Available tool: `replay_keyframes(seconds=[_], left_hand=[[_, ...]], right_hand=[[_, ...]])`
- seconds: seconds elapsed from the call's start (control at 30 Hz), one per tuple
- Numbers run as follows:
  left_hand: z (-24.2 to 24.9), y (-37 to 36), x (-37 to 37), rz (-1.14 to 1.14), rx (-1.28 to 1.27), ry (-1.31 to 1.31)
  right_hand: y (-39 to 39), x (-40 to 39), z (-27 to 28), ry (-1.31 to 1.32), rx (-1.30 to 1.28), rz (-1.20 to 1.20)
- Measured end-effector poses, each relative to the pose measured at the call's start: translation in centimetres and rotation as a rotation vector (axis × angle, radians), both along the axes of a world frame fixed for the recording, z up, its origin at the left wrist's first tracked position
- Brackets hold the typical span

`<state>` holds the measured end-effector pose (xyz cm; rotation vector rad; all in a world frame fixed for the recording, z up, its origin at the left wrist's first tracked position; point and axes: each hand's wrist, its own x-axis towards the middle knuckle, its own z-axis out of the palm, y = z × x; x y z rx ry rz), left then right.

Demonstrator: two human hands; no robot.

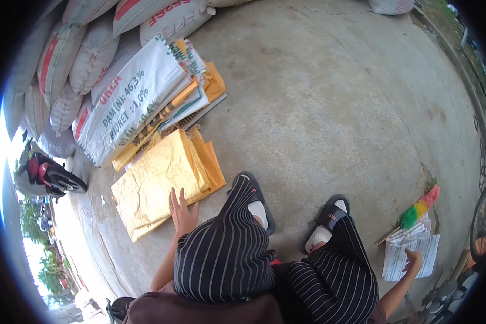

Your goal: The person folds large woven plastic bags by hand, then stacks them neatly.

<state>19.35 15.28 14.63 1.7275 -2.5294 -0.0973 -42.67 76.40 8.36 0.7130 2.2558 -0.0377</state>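
Note:
My left hand (183,214) is open, fingers spread, at the near edge of a stack of folded yellow woven sacks (156,178) on the concrete. Out to the right, my right hand (414,262) reaches down over a pile of white striped folded sheets (394,258), its thumb and fingers apart. A feather duster (419,208) with green, yellow and pink bristles lies along the top of that pile. Beyond the yellow stack is a taller heap of folded white sacks (140,89) printed with UREA, with other yellow sacks underneath.
Full white sacks (94,59) are piled at the upper left, and another sack (391,5) sits at the far top. A motorcycle (51,173) stands on the left. My sandalled feet (259,210) rest on the concrete floor (318,108). A bicycle wheel (475,227) shows at the right edge.

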Motion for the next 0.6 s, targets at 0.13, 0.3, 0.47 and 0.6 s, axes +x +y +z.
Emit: replay_keyframes(seconds=[0.13, 0.3, 0.47, 0.6], left_hand=[[-1.3, 0.5, 5.6, 0.115, 0.069, -0.113], [-5.2, -3.1, 7.3, 0.084, 0.064, -0.022], [-3.9, -6.3, 5.8, -0.02, 0.094, 0.062], [-3.2, -6.9, 5.5, -0.071, 0.135, 0.128]], right_hand=[[-5.6, 2.4, 4.1, -0.097, 0.045, 0.123], [-11.6, 4.5, 6.8, -0.064, -0.118, 0.268], [-22.9, 6.5, 13.8, 0.046, -0.072, 0.567], [-25.8, 4.9, 13.2, 0.207, -0.143, 1.009]])
